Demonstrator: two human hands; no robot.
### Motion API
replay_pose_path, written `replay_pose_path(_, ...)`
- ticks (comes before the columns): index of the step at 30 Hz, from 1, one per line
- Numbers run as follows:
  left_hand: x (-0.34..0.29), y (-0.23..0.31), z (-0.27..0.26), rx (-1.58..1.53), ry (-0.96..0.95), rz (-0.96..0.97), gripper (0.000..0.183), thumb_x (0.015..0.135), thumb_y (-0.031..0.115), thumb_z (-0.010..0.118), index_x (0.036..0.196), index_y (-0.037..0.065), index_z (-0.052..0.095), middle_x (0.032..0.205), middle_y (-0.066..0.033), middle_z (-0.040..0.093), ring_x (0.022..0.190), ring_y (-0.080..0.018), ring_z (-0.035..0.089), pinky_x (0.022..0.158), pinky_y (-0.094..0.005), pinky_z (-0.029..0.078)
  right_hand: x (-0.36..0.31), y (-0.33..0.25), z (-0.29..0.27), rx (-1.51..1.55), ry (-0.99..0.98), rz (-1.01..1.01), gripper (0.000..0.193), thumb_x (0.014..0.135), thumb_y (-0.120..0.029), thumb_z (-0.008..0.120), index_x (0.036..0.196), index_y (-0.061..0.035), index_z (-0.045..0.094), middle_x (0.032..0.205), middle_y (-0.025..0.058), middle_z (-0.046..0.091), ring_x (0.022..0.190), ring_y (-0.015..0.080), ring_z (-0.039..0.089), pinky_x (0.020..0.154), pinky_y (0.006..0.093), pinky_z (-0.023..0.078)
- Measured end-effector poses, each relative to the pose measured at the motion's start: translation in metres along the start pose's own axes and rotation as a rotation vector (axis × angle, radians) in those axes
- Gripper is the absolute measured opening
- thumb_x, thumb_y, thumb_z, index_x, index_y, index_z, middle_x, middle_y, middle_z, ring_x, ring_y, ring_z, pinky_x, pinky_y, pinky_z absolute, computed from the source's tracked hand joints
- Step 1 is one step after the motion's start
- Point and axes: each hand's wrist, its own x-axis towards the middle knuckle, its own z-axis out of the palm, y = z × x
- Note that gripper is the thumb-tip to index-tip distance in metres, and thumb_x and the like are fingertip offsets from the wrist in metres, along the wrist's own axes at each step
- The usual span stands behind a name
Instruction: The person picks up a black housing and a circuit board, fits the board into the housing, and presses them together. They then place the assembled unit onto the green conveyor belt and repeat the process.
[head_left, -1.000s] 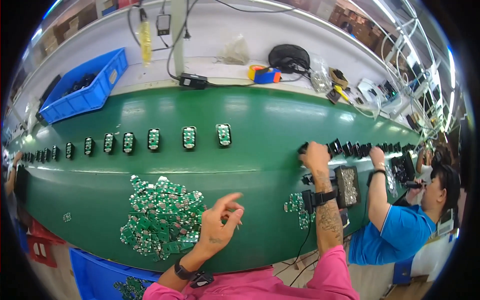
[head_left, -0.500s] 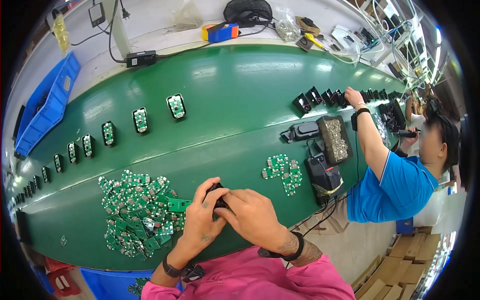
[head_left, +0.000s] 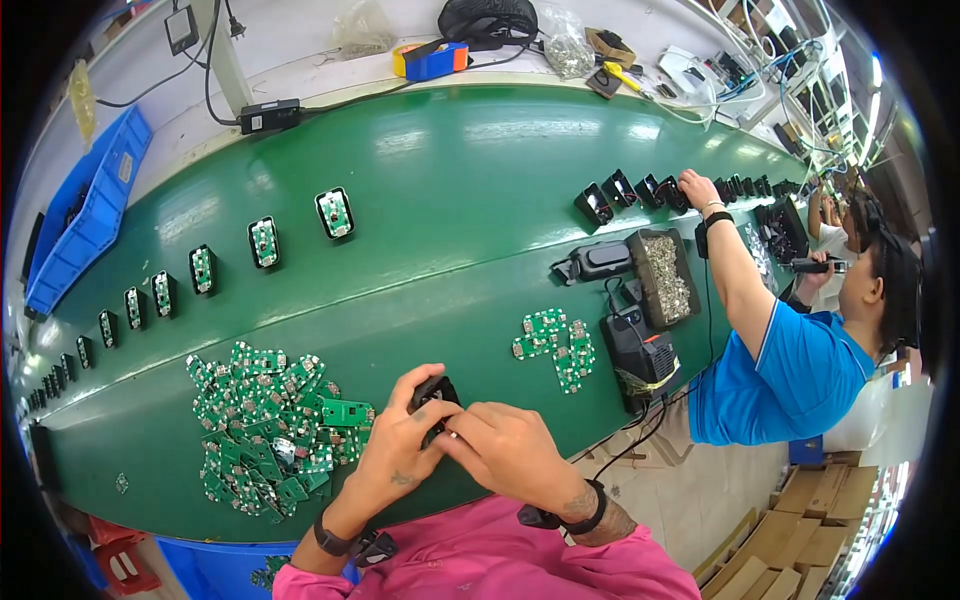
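2 hands (head_left: pixel 512 455) at black case (head_left: pixel 436 392), boards (head_left: pixel 262 425) nearby

The head view looks down and forward from atop the person's head, over the bright pink cloth garment (head_left: pixel 490 555) at the lower edge, across the long, smooth green worktable (head_left: pixel 450 230). The bare left hand (head_left: pixel 400 440) and right hand (head_left: pixel 512 452) lie near the lens, the flat white shelf (head_left: pixel 320 82) farther off (wide fisheye, its edges bowing).

Cardboard boxes (head_left: pixel 800 512) stand on the floor (head_left: pixel 655 500) at right, a red stool (head_left: pixel 140 577) at left.
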Motion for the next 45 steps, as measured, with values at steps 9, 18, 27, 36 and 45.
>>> replay_pose_path(9, -0.002, -0.005, -0.003, -0.020, -0.083, -0.001, 0.024, 0.083, 0.004, 0.070, 0.106, 0.009, 0.066, 0.137, -0.0177, 0.045, 0.116, -0.0385, 0.057, 0.092, -0.0429, 0.052, -0.006, 0.019, -0.005, 0.198, 0.075, 0.158, 0.015, 0.088, -0.015, 0.071, 0.093, -0.0019, 0.066, 0.082, 0.0107, 0.064, 0.066, 0.0268, 0.063, 0.056, 0.0366, 0.049)
replay_pose_path(18, 0.000, -0.003, -0.007, -0.100, 0.001, -0.141, 0.013, 0.093, 0.007, 0.061, 0.102, 0.008, 0.070, 0.131, -0.0180, 0.048, 0.117, -0.0345, 0.054, 0.101, -0.0402, 0.044, -0.001, 0.083, -0.009, -0.429, 0.392, 0.524, 0.040, 0.079, -0.019, 0.080, 0.107, 0.0021, 0.061, 0.092, 0.0138, 0.058, 0.077, 0.0282, 0.060, 0.069, 0.0390, 0.048)
replay_pose_path(27, -0.002, -0.009, -0.005, -0.069, 0.086, -0.097, 0.012, 0.096, 0.013, 0.060, 0.103, 0.009, 0.069, 0.128, -0.0169, 0.051, 0.108, -0.0349, 0.060, 0.093, -0.0405, 0.049, 0.002, 0.079, -0.014, 0.440, 0.298, 0.605, 0.025, 0.082, 0.005, 0.072, 0.101, 0.0040, 0.055, 0.082, 0.0060, 0.063, 0.065, 0.0107, 0.063, 0.059, 0.0219, 0.050)
replay_pose_path(36, -0.001, -0.014, -0.003, -0.045, 0.119, -0.026, 0.012, 0.093, 0.006, 0.061, 0.104, 0.007, 0.066, 0.126, -0.0184, 0.052, 0.106, -0.0379, 0.061, 0.087, -0.0432, 0.052, 0.012, 0.028, 0.016, 1.300, 0.231, 0.483, 0.023, 0.086, 0.009, 0.065, 0.109, 0.0071, 0.061, 0.086, 0.0128, 0.068, 0.065, 0.0189, 0.068, 0.057, 0.0284, 0.057)
replay_pose_path(45, 0.000, -0.015, -0.006, -0.075, 0.159, 0.040, 0.021, 0.088, -0.002, 0.063, 0.107, 0.006, 0.066, 0.126, -0.0176, 0.052, 0.108, -0.0371, 0.060, 0.087, -0.0407, 0.052, 0.010, 0.037, 0.028, 1.322, 0.245, 0.534, 0.012, 0.090, 0.003, 0.065, 0.100, 0.0021, 0.061, 0.085, 0.0087, 0.067, 0.063, 0.0118, 0.061, 0.053, 0.0232, 0.047)
